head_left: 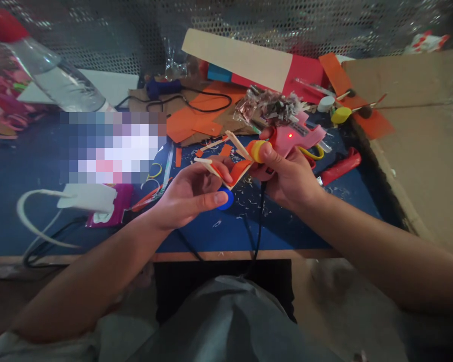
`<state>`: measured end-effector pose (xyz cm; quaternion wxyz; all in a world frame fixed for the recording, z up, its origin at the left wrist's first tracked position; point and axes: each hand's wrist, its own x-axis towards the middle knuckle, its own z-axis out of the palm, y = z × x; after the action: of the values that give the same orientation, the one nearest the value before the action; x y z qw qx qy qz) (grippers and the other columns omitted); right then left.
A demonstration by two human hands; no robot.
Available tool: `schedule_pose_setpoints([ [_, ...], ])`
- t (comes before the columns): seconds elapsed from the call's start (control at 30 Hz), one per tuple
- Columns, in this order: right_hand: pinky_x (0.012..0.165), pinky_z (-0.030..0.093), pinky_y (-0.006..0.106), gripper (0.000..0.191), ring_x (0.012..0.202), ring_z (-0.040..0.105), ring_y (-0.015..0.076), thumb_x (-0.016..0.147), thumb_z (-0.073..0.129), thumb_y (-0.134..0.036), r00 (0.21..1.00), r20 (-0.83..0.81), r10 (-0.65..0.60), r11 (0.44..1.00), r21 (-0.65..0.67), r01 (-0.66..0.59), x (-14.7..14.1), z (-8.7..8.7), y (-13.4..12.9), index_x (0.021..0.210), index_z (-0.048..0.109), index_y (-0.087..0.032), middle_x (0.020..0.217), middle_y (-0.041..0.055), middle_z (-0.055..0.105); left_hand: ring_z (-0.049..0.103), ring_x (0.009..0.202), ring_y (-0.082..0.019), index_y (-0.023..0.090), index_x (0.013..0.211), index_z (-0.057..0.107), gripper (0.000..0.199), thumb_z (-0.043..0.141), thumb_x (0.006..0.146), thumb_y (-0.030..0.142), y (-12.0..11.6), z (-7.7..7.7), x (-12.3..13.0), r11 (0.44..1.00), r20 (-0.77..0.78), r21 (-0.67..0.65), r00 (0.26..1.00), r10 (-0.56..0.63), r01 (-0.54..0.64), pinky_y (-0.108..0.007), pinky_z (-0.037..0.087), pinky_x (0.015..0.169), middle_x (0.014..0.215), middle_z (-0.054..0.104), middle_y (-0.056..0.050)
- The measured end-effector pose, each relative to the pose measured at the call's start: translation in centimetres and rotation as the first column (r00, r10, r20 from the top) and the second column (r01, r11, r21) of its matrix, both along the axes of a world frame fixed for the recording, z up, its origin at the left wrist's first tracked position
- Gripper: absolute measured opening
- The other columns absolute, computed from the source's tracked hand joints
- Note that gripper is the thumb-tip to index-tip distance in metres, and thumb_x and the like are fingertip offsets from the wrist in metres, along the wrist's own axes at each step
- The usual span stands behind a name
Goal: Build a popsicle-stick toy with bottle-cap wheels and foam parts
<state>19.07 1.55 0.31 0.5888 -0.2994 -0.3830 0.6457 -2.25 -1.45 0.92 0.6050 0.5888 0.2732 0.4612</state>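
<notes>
Sticks [239, 181] lined with orange card [240, 172] make an open V at my left grip [215, 183], whose fingers curl inside the V while the thumb presses on a blue disc [225, 199] just below it. My right grip [274, 153] is wrapped around a pink glue gun [287, 141], its red light on; the thumb of this grip lies on a yellow cap [259, 150] right beside the V. Whether the cap touches the sticks I cannot tell. A black cord [261, 216] hangs from the gun toward 6 o'clock, over the edge of the blue worktop [298, 226].

Just past my grips, at 12 o'clock, lie orange scraps [226, 150]. Farther off that way is a long cream card [237, 55], and at 1 o'clock a silvery shredded bundle [279, 105]. At 2 o'clock are a white lid [326, 104] and a yellow lid [341, 115]; at 3, a red-handled tool [342, 166]. Cardboard [419, 115] spreads between 2 and 3.

At 11 o'clock an orange sheet [196, 120] lies nearer me than a blue tool [163, 89]. A clear bottle [60, 75] with a red top leans at 10, and a white plug [90, 198] rests on a magenta packet [123, 201] at 9.
</notes>
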Motion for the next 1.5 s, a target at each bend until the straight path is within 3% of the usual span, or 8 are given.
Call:
schedule_pose_setpoints([
  [0.13,0.046,0.034,0.023,0.058,0.061,0.057,0.0091,0.058,0.109,-0.052,1.000,-0.018,0.019,0.997,-0.068,-0.020,0.0,0.1,-0.1,0.085,0.064,-0.026,0.075,-0.0058,0.065,0.061,0.083,-0.019,0.026,0.108,0.085,0.028,0.091,0.085,0.042,0.2,0.1,0.2,0.993,0.065,0.109,0.996,-0.057,0.050,-0.036,0.051,0.083,0.071,0.053,0.001],
  [0.3,0.048,0.041,0.025,0.059,0.063,0.057,0.0107,0.056,0.109,-0.051,0.999,-0.022,0.042,0.993,-0.111,-0.044,0.3,0.3,-0.1,0.093,0.069,-0.030,0.077,-0.0064,0.065,0.057,0.063,-0.010,0.021,0.106,0.083,0.029,0.085,0.091,0.046,0.0,0.7,0.5,0.998,0.146,0.058,0.989,-0.019,0.011,-0.034,0.052,0.067,0.103,0.069,-0.006],
  [0.43,0.050,0.045,0.026,0.052,0.063,0.059,0.0109,0.061,0.108,-0.046,0.995,0.045,0.088,0.986,-0.147,-0.080,0.6,0.4,-0.4,0.090,0.069,-0.029,0.079,-0.0064,0.069,0.067,0.067,-0.014,0.024,0.109,0.082,0.024,0.087,0.093,0.041,-0.1,0.3,0.5,0.997,0.113,0.075,0.993,-0.026,0.018,-0.035,0.058,0.070,0.099,0.074,-0.006],
  [0.63,0.045,0.043,0.025,0.051,0.054,0.057,0.0105,0.066,0.103,-0.054,0.976,0.169,0.135,0.977,-0.185,-0.104,0.5,-0.1,-0.7,0.090,0.069,-0.026,0.068,-0.0066,0.066,0.072,0.080,-0.019,0.024,0.098,0.080,0.036,0.094,0.084,0.054,-0.3,0.0,0.3,0.996,0.043,0.052,0.997,0.069,-0.071,-0.036,0.059,0.072,0.092,0.077,-0.005],
  [0.83,0.049,0.048,0.028,0.049,0.055,0.057,0.0115,0.066,0.102,-0.055,0.974,0.209,0.089,0.983,-0.176,-0.052,0.4,-0.3,-1.0,0.081,0.066,-0.027,0.074,-0.0049,0.073,0.075,0.082,-0.023,0.023,0.103,0.080,0.042,0.089,0.087,0.060,-0.8,0.8,0.1,1.000,0.068,-0.008,0.998,-0.004,0.004,-0.041,0.061,0.074,0.095,0.079,-0.008],
  [1.1,0.053,0.054,0.031,0.051,0.069,0.069,0.0166,0.062,0.106,-0.054,0.991,0.130,-0.005,0.984,-0.175,0.028,0.3,-0.5,-0.4,0.095,0.074,-0.033,0.088,-0.0050,0.079,0.075,0.085,-0.021,0.024,0.105,0.077,0.029,0.088,0.093,0.047,-0.7,1.1,0.0,0.995,0.091,0.068,0.993,-0.081,0.075,-0.040,0.059,0.079,0.097,0.077,-0.006],
  [1.33,0.058,0.058,0.030,0.050,0.071,0.071,0.0149,0.063,0.107,-0.047,0.992,0.118,-0.036,0.989,-0.139,0.052,0.6,-0.8,0.1,0.092,0.068,-0.030,0.088,-0.0068,0.078,0.070,0.086,-0.019,0.027,0.126,0.068,0.069,0.105,0.068,0.028,0.1,-0.3,0.3,0.974,0.002,0.225,0.999,-0.035,0.034,-0.036,0.055,0.080,0.099,0.074,-0.003],
  [1.5,0.061,0.059,0.031,0.046,0.079,0.074,0.0160,0.070,0.102,-0.050,0.989,0.144,-0.032,0.995,-0.084,0.045,0.9,-1.0,0.4,0.083,0.063,-0.029,0.094,-0.0049,0.078,0.069,0.086,-0.018,0.026,0.123,0.062,0.070,0.105,0.067,0.023,0.2,-0.6,0.7,0.969,-0.018,0.248,1.000,-0.004,0.008,-0.034,0.056,0.082,0.098,0.072,-0.002],
])
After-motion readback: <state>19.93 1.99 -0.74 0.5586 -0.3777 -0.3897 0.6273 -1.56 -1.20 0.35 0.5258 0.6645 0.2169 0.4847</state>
